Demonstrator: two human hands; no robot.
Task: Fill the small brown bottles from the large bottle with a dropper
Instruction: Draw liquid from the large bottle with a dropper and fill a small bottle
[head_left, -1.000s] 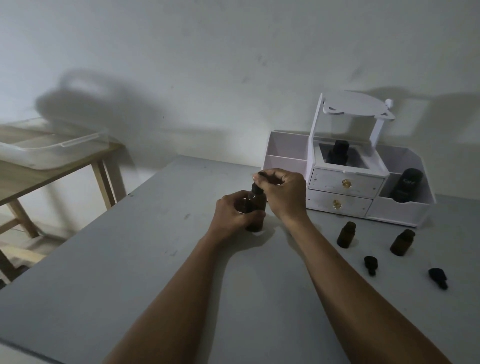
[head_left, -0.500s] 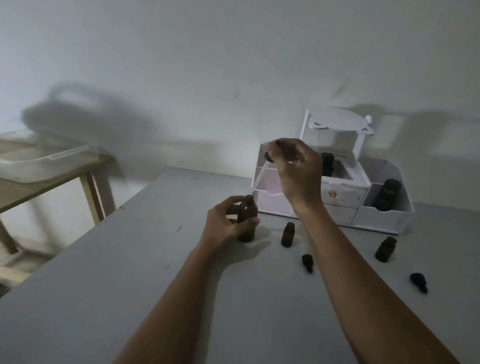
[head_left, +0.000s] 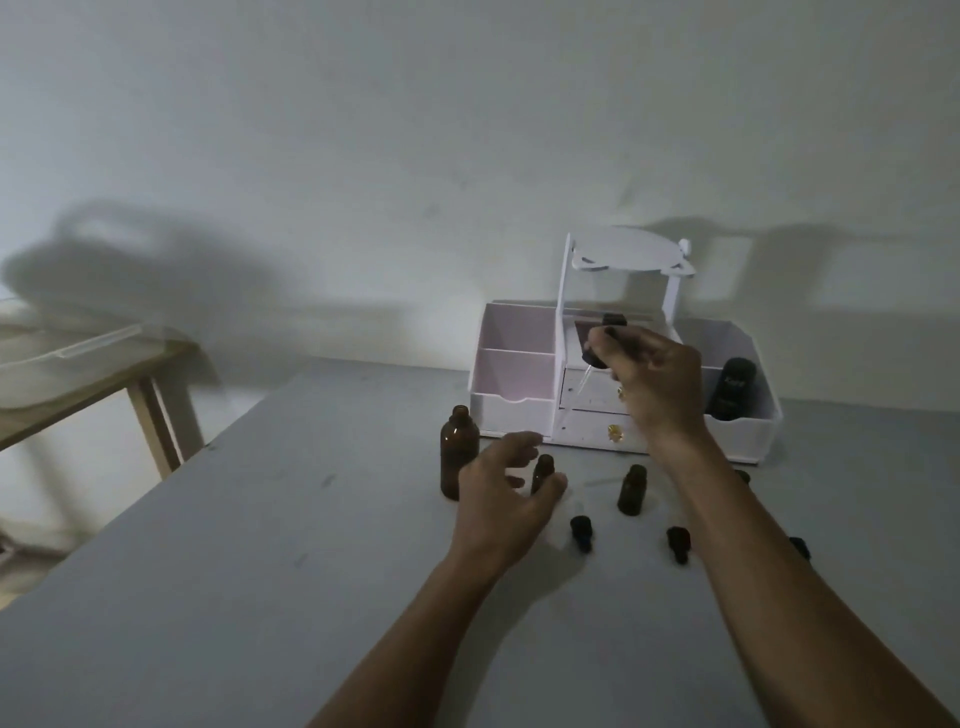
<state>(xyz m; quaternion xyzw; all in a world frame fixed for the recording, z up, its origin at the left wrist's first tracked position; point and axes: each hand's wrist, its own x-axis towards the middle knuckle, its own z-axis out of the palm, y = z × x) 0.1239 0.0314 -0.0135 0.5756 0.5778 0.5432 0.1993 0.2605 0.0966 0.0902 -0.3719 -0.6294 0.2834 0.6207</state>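
Faint white lettering on black bottle (head_left: 732, 387) in organizer, too blurred to read

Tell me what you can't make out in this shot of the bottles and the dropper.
All in the head view:
- Liquid inside the dropper: glass tube too thin and blurred.
- Fill level of the large bottle: dark glass, dim light.
- Small bottle: lower part hidden by the left hand.
- Bottle and cap at far right: mostly behind the right forearm.

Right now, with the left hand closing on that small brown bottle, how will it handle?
The small bottle looks like glass: probably rigid, smooth and breakable. It stands upright, narrow and uncapped, so a nudge from the left hand could tip it. Being round, it would likely roll.
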